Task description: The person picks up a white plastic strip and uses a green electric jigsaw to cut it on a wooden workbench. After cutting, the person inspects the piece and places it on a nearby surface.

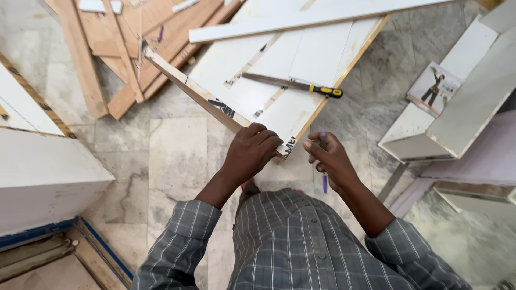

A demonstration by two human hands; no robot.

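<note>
- Head view looked straight down at a white laminated board [301,59], slanted across the upper middle of the frame, with a raw wood edge along its right side and dark printed strips on its face.
- Its near corner sat at the centre of the frame, where the left hand [251,152] was curled shut over the edge, fingers folded on top.
- To the right of that corner, the right hand [327,156] was partly closed, fingers pinched on a thin purple pen [324,181] that ran down behind the palm; it was just beside the board, and whether it touched it could not be told.
- A file with a yellow-and-black handle [293,85] lay on the board, above both hands.
- A long white strip [301,21] lay across the board's far end near the top of the frame.
- Bare plywood pieces [134,48] were heaped in the upper left on the grey marble floor [172,161].
- White cabinet panels [457,107] stood at the right edge, with a small printed card [434,88] resting on one.
- Another white panel [43,177] filled the left edge.
- Grey checked sleeves and shirt [290,247] covered the bottom of the frame and hid the floor below the hands.
</note>
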